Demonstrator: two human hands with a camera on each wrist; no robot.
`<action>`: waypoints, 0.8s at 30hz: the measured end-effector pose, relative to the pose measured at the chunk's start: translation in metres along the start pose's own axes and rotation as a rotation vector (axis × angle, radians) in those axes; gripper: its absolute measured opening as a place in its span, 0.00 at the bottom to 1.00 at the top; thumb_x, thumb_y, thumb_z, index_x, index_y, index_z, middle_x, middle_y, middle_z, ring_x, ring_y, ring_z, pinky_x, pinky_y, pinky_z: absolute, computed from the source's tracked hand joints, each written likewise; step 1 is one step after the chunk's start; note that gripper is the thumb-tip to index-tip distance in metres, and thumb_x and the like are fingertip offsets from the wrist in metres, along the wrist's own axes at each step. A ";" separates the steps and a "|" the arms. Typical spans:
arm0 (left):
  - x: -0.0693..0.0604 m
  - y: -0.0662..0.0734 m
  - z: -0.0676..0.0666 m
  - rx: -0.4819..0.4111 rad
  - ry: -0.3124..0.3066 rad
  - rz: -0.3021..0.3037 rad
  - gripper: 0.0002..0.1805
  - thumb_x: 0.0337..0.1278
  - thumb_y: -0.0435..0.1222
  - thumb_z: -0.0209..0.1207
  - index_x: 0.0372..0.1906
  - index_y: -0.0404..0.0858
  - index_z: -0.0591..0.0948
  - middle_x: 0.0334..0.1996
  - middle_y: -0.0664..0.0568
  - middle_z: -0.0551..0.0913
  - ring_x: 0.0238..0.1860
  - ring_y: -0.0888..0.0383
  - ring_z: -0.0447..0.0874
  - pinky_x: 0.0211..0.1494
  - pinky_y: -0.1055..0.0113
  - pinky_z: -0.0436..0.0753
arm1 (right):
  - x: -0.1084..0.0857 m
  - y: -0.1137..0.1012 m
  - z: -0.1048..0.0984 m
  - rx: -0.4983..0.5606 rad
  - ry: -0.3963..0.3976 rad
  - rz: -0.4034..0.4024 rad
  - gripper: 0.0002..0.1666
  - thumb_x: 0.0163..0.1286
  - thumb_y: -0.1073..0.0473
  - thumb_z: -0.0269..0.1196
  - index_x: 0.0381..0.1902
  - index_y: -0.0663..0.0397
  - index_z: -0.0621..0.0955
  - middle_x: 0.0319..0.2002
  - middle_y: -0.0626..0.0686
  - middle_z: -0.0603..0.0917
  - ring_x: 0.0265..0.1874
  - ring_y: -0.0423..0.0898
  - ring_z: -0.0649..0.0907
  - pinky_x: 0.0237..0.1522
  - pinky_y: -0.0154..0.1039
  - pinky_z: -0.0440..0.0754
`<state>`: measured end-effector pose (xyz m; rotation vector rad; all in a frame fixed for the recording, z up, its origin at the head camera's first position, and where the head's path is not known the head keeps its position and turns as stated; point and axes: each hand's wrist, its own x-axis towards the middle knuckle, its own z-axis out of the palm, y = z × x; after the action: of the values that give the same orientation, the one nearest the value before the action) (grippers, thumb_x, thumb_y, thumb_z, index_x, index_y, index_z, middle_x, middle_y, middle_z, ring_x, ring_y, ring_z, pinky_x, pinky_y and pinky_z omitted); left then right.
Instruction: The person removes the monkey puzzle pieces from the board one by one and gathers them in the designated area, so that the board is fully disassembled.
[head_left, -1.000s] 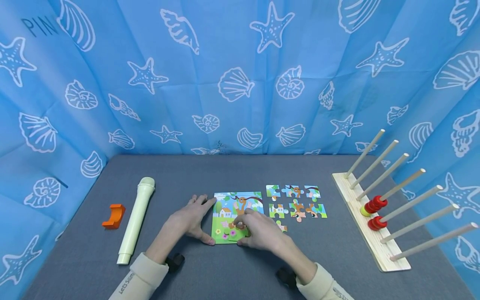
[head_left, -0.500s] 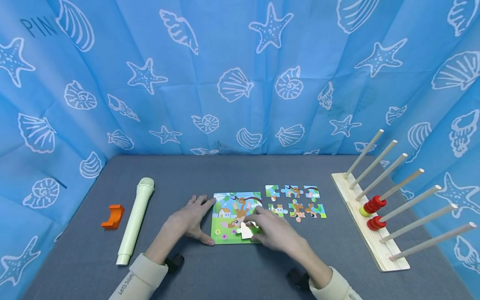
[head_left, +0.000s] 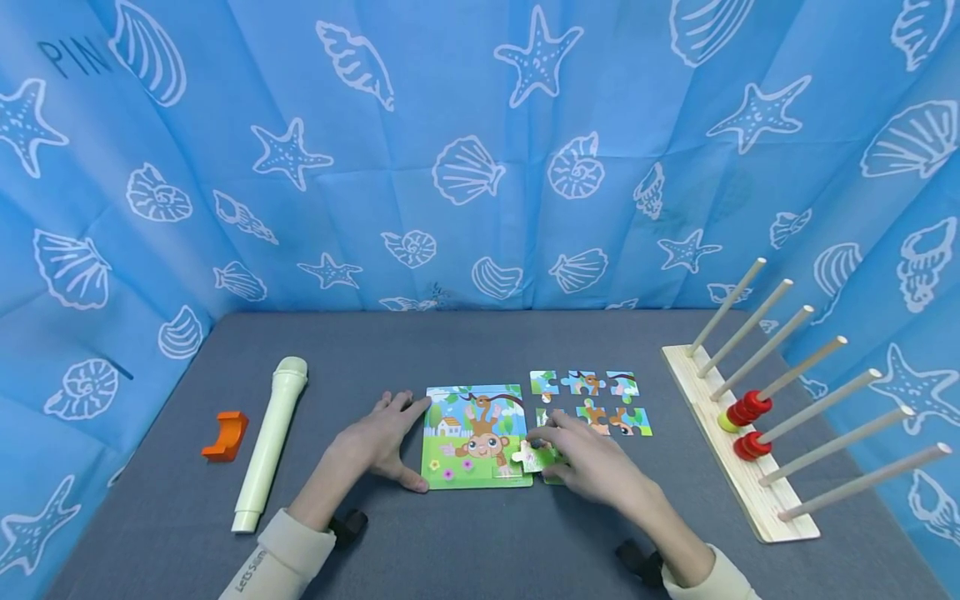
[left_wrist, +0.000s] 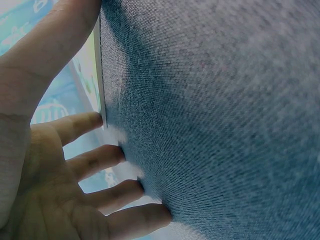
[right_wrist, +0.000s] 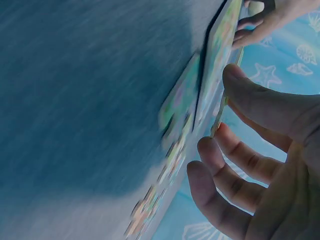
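A square jigsaw board (head_left: 438,475) with a monkey picture lies mid-table in the head view. My left hand (head_left: 386,437) rests at its left side, fingers spread, thumb and a fingertip touching the edge. In the left wrist view that hand (left_wrist: 55,165) has fairly straight fingers against the board's rim. My right hand (head_left: 592,462) pinches a jigsaw piece (head_left: 535,457) just above the board's lower right corner. The right wrist view shows this piece (right_wrist: 218,119) edge-on between thumb and fingers. Another flat piece (right_wrist: 181,95) lies beside the board, mostly hidden by my hand in the head view.
Several loose jigsaw pieces (head_left: 587,383) lie in rows right of the board. Farther right stands a wooden peg rack (head_left: 738,467) with red and yellow rings (head_left: 752,408). A pale toy microphone (head_left: 272,442) and an orange curved block (head_left: 227,436) lie at left.
My right hand has lifted the jigsaw piece from the board's lower part and carried it right. It looked white half a second ago; its picture shows now. The left hand stays put.
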<state>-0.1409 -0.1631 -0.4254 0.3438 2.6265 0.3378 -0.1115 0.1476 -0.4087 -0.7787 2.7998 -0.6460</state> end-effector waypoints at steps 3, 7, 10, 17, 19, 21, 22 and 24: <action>0.001 0.000 0.000 0.004 -0.002 -0.004 0.69 0.32 0.59 0.82 0.81 0.43 0.57 0.81 0.36 0.55 0.81 0.29 0.48 0.72 0.28 0.66 | -0.005 0.008 -0.004 -0.004 -0.008 0.030 0.25 0.59 0.62 0.76 0.55 0.45 0.86 0.37 0.42 0.76 0.29 0.37 0.69 0.24 0.30 0.65; 0.001 0.000 0.000 0.007 -0.007 -0.009 0.69 0.32 0.59 0.82 0.81 0.44 0.57 0.81 0.36 0.54 0.81 0.29 0.47 0.72 0.28 0.66 | -0.011 0.020 -0.009 -0.033 -0.001 0.057 0.24 0.59 0.63 0.76 0.54 0.45 0.86 0.38 0.44 0.78 0.32 0.41 0.75 0.27 0.33 0.69; 0.002 0.000 0.000 0.009 -0.011 -0.008 0.69 0.32 0.60 0.81 0.82 0.44 0.57 0.81 0.37 0.54 0.81 0.29 0.47 0.72 0.28 0.66 | -0.015 0.028 -0.013 -0.051 -0.008 0.093 0.23 0.59 0.63 0.76 0.54 0.45 0.86 0.48 0.52 0.83 0.46 0.51 0.84 0.37 0.44 0.82; 0.002 0.000 0.000 0.012 -0.012 -0.012 0.69 0.32 0.60 0.81 0.82 0.44 0.57 0.81 0.37 0.54 0.81 0.29 0.47 0.73 0.29 0.66 | -0.025 0.046 -0.018 -0.045 -0.084 0.179 0.25 0.59 0.62 0.76 0.55 0.45 0.85 0.47 0.50 0.81 0.41 0.46 0.80 0.32 0.47 0.79; 0.002 0.000 0.001 0.011 -0.014 -0.014 0.69 0.32 0.60 0.81 0.82 0.44 0.57 0.81 0.37 0.54 0.81 0.29 0.47 0.73 0.29 0.66 | -0.027 0.050 -0.019 -0.057 -0.088 0.184 0.25 0.58 0.61 0.77 0.55 0.44 0.85 0.48 0.49 0.82 0.41 0.45 0.80 0.33 0.48 0.80; 0.001 0.000 0.001 0.009 -0.015 -0.014 0.69 0.33 0.60 0.81 0.82 0.44 0.57 0.81 0.37 0.54 0.81 0.29 0.47 0.73 0.29 0.66 | -0.030 0.053 -0.019 -0.062 -0.097 0.190 0.25 0.58 0.61 0.77 0.54 0.44 0.85 0.47 0.49 0.82 0.41 0.45 0.80 0.35 0.48 0.81; 0.001 0.000 0.001 0.009 -0.015 -0.013 0.69 0.33 0.60 0.81 0.82 0.44 0.57 0.81 0.37 0.54 0.81 0.29 0.47 0.73 0.29 0.66 | -0.031 0.055 -0.019 -0.060 -0.103 0.198 0.25 0.58 0.61 0.77 0.54 0.44 0.85 0.49 0.52 0.82 0.43 0.49 0.82 0.37 0.52 0.82; 0.001 -0.001 0.001 0.006 -0.018 -0.015 0.69 0.33 0.60 0.81 0.82 0.44 0.57 0.81 0.37 0.54 0.81 0.30 0.47 0.73 0.30 0.66 | -0.032 0.057 -0.019 -0.057 -0.114 0.201 0.24 0.57 0.60 0.77 0.53 0.44 0.86 0.53 0.56 0.82 0.49 0.56 0.83 0.42 0.59 0.84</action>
<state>-0.1415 -0.1631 -0.4270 0.3278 2.6122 0.3200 -0.1156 0.2149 -0.4161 -0.5158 2.7542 -0.4736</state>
